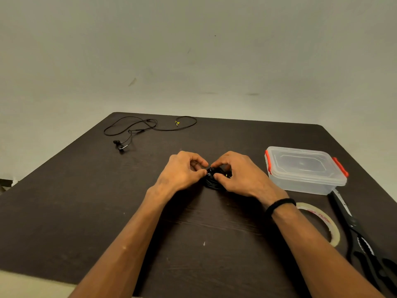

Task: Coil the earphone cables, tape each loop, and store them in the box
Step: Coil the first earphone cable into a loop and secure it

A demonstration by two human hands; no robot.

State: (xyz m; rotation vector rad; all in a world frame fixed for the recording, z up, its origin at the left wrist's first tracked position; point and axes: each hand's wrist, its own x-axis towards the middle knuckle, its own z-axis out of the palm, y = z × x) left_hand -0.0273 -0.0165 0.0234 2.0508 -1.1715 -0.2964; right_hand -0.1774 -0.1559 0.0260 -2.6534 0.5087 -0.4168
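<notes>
A coiled black earphone cable [211, 181] lies at the middle of the dark table [86, 211], held between both hands. My left hand [182, 172] pinches it from the left with thumb and forefinger. My right hand [238, 175] grips it from the right, fingers curled over the coil. Most of the coil is hidden by the fingers. A second black earphone cable [148, 127] lies loose and uncoiled at the far left of the table. The clear plastic box [305, 171] with orange clips stands to the right, its lid on.
A roll of clear tape [324, 224] lies flat under my right forearm. Black scissors [363, 239] lie along the right edge, near the box. A pale wall rises behind the table.
</notes>
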